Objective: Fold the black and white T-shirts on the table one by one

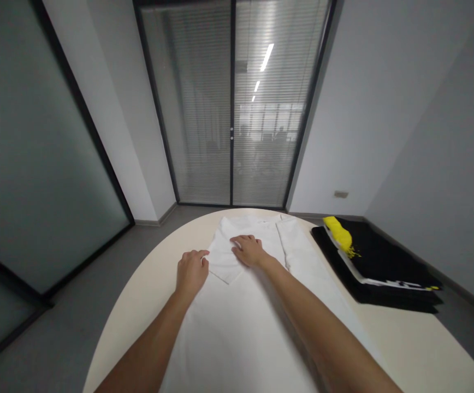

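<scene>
A white shirt (229, 327) lies spread along the table, with what looks like a sleeve (225, 267) folded inward at its far left. At the shirt's left edge, my left hand (191, 273) has its fingers curled, thumb and forefinger pinching the cloth beside that fold. My right hand (248, 250) rests on top of the folded part, fingers stretched and apart, pressing on the cloth. Another folded strip (298, 245) runs along the shirt's right side. The near end of the shirt goes out of view below.
On the round-edged pale table (138, 305), a stack of folded black clothes (380, 256) stands at the right, with a yellow bundle (338, 233) on its left side. Beyond the far table edge are a glass door (204, 136) with blinds and grey walls.
</scene>
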